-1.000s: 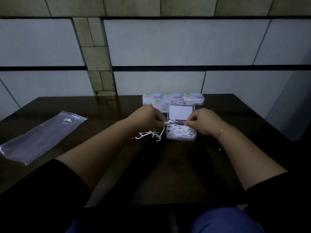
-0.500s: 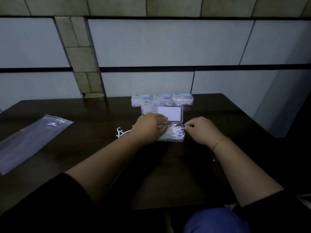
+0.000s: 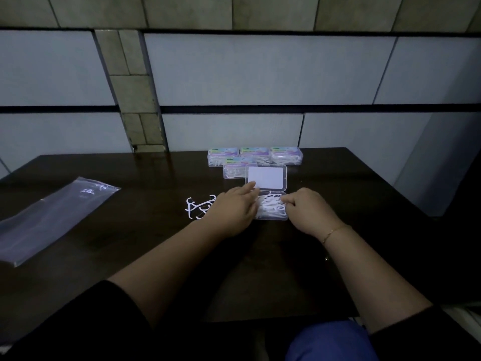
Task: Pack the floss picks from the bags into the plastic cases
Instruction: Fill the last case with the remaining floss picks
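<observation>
Your left hand lies flat-fingered over the open case (lid up); your right hand, fingers curled, seems to pinch picks.

Single head view, so we share no part of the scene with any other. We look forward and down from above the dark table, both hands mid-frame at arm's reach, tiled wall just beyond them filling the top half.

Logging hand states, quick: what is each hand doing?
Left hand: open, fingers straight over the open case.
Right hand: fingers curled at the case; grip contents cannot be told.
</observation>
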